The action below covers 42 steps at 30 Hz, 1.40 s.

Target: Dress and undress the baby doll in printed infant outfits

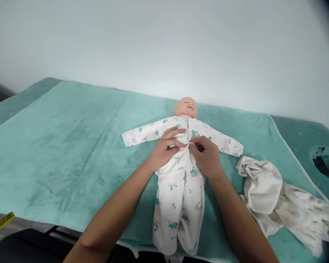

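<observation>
A baby doll (185,107) lies on its back, its sleeves spread to both sides. It wears a white long-sleeved baby shirt (144,133) with small teal and pink figures. Matching trousers (170,204) cover its legs. My left hand (167,148) rests on the doll's chest, thumb and forefinger pinching the shirt near its front opening while the other fingers stretch over the cloth. Across the opening, my right hand (206,155) is closed in a pinch on the shirt's front edge. A thin white rim of cloth shows between the fingertips. The doll's hands are hidden inside the sleeves.
A teal cloth (71,146) covers the table, with a few creases. Crumpled white clothes (265,186) lie to the right, beside my right forearm. A pale wall (153,47) rises behind the table. A dark chair (24,246) stands at the lower left, near yellow tape (2,224).
</observation>
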{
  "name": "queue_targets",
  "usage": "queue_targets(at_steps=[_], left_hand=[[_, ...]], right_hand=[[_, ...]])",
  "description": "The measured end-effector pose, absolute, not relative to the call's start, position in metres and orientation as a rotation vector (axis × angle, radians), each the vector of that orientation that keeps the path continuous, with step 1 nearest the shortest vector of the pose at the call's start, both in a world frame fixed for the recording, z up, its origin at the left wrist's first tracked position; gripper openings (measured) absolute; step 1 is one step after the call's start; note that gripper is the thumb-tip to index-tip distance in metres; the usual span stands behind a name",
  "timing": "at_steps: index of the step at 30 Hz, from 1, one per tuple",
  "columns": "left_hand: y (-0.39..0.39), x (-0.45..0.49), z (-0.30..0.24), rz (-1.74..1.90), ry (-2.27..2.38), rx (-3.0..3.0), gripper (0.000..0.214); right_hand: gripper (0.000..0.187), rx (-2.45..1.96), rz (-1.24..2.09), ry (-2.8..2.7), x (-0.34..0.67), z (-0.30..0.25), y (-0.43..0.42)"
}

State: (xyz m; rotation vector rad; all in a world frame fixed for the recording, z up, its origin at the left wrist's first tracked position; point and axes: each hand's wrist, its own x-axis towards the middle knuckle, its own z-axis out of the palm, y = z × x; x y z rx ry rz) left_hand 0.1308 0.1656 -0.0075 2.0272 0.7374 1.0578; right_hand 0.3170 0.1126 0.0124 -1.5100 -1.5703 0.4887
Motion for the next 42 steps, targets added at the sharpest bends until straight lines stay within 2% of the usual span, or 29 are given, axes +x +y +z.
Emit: queue_targets(at_steps=[5, 12, 15, 26, 31, 37, 41, 42], left_hand=[[0.167, 0.130, -0.009, 1.037, 0.715, 2.040, 0.029], [0.162, 0.134, -0.007, 1.182, 0.772, 2.022, 0.006], [0.160, 0.135, -0.006, 1.186, 0.783, 2.075, 0.006], [0.159, 0.136, -0.004, 1.114, 0.815, 2.089, 0.004], [0.159, 0.135, 0.001, 1.046, 0.846, 2.052, 0.013], [0.162, 0.127, 0.004, 0.959, 0.743, 2.020, 0.018], [0.164, 0.118, 0.013, 1.020, 0.656, 1.860, 0.005], [0.165, 0.114, 0.016, 1.061, 0.648, 1.796, 0.009]], right_hand=[[0.011, -1.475, 0.707, -1.505, 0.324, 0.009, 0.114], [0.016, -1.431, 0.859, -1.461, 0.329, 0.013, 0.115], [0.016, -1.419, 0.891, -1.509, 0.328, 0.015, 0.115], [0.010, -1.483, 0.590, -1.721, 0.321, 0.015, 0.112], [0.006, -1.514, 0.566, -1.688, 0.322, 0.014, 0.111], [0.015, -1.447, 0.953, -1.530, 0.343, 0.006, 0.119], [0.022, -1.334, 1.062, -1.284, 0.362, -0.005, 0.126], [0.024, -1.321, 1.053, -1.260, 0.370, -0.006, 0.126]])
